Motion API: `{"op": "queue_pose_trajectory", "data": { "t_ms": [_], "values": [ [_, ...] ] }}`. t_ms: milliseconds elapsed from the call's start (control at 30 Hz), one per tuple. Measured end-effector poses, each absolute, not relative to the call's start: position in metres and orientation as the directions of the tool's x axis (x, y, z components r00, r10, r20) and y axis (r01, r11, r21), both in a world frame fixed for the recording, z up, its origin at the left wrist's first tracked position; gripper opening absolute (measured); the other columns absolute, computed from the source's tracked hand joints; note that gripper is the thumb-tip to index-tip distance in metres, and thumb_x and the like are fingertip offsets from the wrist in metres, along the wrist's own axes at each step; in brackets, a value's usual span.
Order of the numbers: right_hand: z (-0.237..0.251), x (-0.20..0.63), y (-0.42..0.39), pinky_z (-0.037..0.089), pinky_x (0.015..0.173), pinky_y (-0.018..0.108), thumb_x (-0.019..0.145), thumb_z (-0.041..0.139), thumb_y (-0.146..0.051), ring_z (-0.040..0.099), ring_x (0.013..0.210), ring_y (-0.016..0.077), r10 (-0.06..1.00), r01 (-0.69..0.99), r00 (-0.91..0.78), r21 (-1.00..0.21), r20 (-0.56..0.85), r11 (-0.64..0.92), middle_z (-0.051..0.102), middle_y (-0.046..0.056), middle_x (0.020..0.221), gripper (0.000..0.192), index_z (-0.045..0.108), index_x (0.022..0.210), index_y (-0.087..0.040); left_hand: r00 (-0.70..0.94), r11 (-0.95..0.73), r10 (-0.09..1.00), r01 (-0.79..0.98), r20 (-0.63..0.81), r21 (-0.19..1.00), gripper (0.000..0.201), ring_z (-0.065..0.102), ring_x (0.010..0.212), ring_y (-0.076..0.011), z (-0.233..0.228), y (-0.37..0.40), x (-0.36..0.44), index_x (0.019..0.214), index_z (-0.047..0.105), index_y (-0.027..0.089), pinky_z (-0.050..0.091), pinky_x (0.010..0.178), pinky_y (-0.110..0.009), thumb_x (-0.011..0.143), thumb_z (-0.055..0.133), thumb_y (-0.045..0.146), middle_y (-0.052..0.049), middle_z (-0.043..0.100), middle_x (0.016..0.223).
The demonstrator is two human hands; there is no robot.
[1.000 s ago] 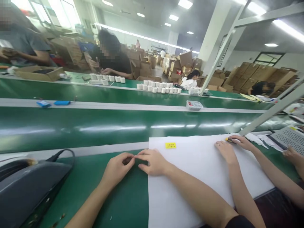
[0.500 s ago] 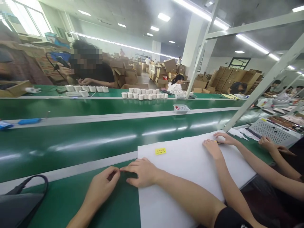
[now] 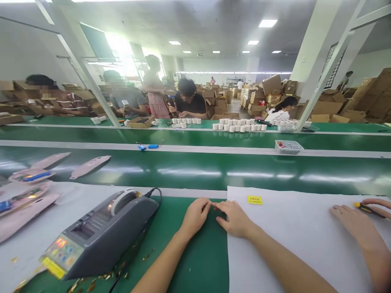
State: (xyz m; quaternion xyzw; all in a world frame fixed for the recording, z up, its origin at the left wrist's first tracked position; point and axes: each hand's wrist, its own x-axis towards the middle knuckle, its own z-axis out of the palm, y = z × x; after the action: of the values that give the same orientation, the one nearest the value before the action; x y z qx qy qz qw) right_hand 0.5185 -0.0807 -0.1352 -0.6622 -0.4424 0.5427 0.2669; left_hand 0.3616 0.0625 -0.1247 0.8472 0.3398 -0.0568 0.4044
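Note:
My left hand [image 3: 196,214] is closed in a pinch over the green table, near the left edge of a white sheet [image 3: 284,244]. Whatever may be between its fingertips is too small to make out. Against those fingertips rests the index finger of my right hand [image 3: 234,217]. That hand lies over the sheet's edge, thumb apart and fingers stretched, with nothing visible in it. A yellow label [image 3: 254,200] is on the sheet to its right. Left of my hands stands a grey tape dispenser [image 3: 104,232] with a lit panel.
A co-worker's hands [image 3: 354,217] are at the right, one holding a yellow-and-black cutter [image 3: 368,209]. Pink shells [image 3: 90,167] lie at the left, gold scraps [image 3: 91,285] by the dispenser. Beyond the belt are a tub of small parts [image 3: 288,147] and white cups [image 3: 240,125].
My view has swung left, bringing the whole tape dispenser and the pink shells into sight. The co-worker's hands are now at the right edge. My two hands keep nearly the same pose, fingertips together.

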Motion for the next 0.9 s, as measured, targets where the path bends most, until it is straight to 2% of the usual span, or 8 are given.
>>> {"op": "queue_pose_trajectory", "data": {
  "t_ms": [100, 233, 333, 467, 633, 700, 767, 900],
  "values": [
    [-0.138, 0.517, -0.081, 0.031, 0.123, 0.038, 0.089, 0.044, -0.046, 0.052, 0.126, 0.0067, 0.871, 0.284, 0.045, -0.830, -0.489, -0.480, 0.058, -0.012, 0.139, 0.057, 0.042, 0.146, -0.053, 0.797, -0.451, 0.544, 0.542, -0.263, 0.710, 0.037, 0.063, 0.110, -0.0183, -0.136, 0.065, 0.355, 0.101, 0.075, 0.017, 0.045, 0.102, -0.037, 0.104, 0.047, 0.041, -0.003, 0.071, 0.112],
    [-0.132, 0.517, -0.079, 0.032, 0.122, 0.039, 0.089, 0.043, -0.045, 0.053, 0.121, 0.0059, 0.867, 0.272, 0.064, -0.827, -0.494, -0.492, 0.059, -0.011, 0.138, 0.054, 0.047, 0.143, -0.048, 0.773, -0.428, 0.590, 0.545, -0.234, 0.721, 0.019, 0.065, 0.104, -0.0190, -0.132, 0.066, 0.356, 0.096, 0.077, 0.019, 0.047, 0.098, -0.039, 0.095, 0.063, 0.031, 0.000, 0.072, 0.105],
    [-0.123, 0.520, -0.077, 0.031, 0.123, 0.039, 0.088, 0.043, -0.043, 0.053, 0.127, 0.0078, 0.850, 0.267, 0.058, -0.812, -0.524, -0.519, 0.058, -0.010, 0.140, 0.054, 0.051, 0.142, -0.043, 0.771, -0.424, 0.588, 0.552, -0.245, 0.718, 0.020, 0.065, 0.098, -0.0200, -0.121, 0.064, 0.362, 0.088, 0.075, 0.018, 0.047, 0.092, -0.038, 0.094, 0.063, 0.032, -0.002, 0.072, 0.098],
    [-0.117, 0.523, -0.078, 0.033, 0.122, 0.037, 0.088, 0.043, -0.040, 0.054, 0.119, 0.0050, 0.841, 0.231, 0.070, -0.811, -0.537, -0.537, 0.060, -0.011, 0.133, 0.053, 0.051, 0.140, -0.047, 0.809, -0.463, 0.529, 0.528, -0.256, 0.712, 0.036, 0.064, 0.096, -0.0208, -0.119, 0.060, 0.366, 0.093, 0.073, 0.017, 0.047, 0.090, -0.039, 0.104, 0.046, 0.038, -0.004, 0.071, 0.098],
    [-0.122, 0.528, -0.080, 0.033, 0.124, 0.038, 0.089, 0.042, -0.042, 0.054, 0.123, 0.0051, 0.848, 0.234, 0.067, -0.818, -0.526, -0.526, 0.060, -0.010, 0.135, 0.053, 0.051, 0.141, -0.046, 0.803, -0.462, 0.555, 0.514, -0.217, 0.722, 0.015, 0.064, 0.109, -0.0156, -0.139, 0.058, 0.364, 0.100, 0.076, 0.017, 0.048, 0.102, -0.036, 0.095, 0.061, 0.018, 0.000, 0.072, 0.111],
    [-0.132, 0.529, -0.081, 0.033, 0.125, 0.039, 0.090, 0.043, -0.043, 0.054, 0.126, 0.0067, 0.835, 0.241, 0.053, -0.804, -0.548, -0.543, 0.059, -0.007, 0.140, 0.055, 0.050, 0.144, -0.042, 0.803, -0.470, 0.557, 0.515, -0.212, 0.717, 0.009, 0.063, 0.108, -0.0141, -0.155, 0.061, 0.358, 0.092, 0.074, 0.018, 0.048, 0.100, -0.034, 0.094, 0.067, 0.023, 0.002, 0.071, 0.109],
    [-0.147, 0.523, -0.083, 0.035, 0.125, 0.039, 0.091, 0.043, -0.046, 0.054, 0.128, 0.0089, 0.845, 0.264, 0.054, -0.808, -0.533, -0.526, 0.057, -0.005, 0.144, 0.058, 0.047, 0.148, -0.041, 0.814, -0.492, 0.535, 0.518, -0.225, 0.700, 0.019, 0.062, 0.109, -0.0152, -0.175, 0.066, 0.344, 0.092, 0.074, 0.021, 0.045, 0.101, -0.034, 0.099, 0.065, 0.035, 0.001, 0.070, 0.111],
    [-0.173, 0.497, -0.082, 0.043, 0.115, 0.024, 0.091, 0.046, -0.055, 0.057, 0.124, 0.0054, 0.935, 0.313, 0.127, -0.881, -0.330, -0.353, 0.062, -0.002, 0.134, 0.059, 0.050, 0.146, -0.035, 0.793, -0.500, 0.533, 0.577, -0.296, 0.646, 0.041, 0.060, 0.103, -0.0243, -0.217, 0.090, 0.300, 0.102, 0.072, 0.026, 0.044, 0.100, -0.040, 0.108, 0.042, 0.053, -0.006, 0.067, 0.109]
  ]
}}
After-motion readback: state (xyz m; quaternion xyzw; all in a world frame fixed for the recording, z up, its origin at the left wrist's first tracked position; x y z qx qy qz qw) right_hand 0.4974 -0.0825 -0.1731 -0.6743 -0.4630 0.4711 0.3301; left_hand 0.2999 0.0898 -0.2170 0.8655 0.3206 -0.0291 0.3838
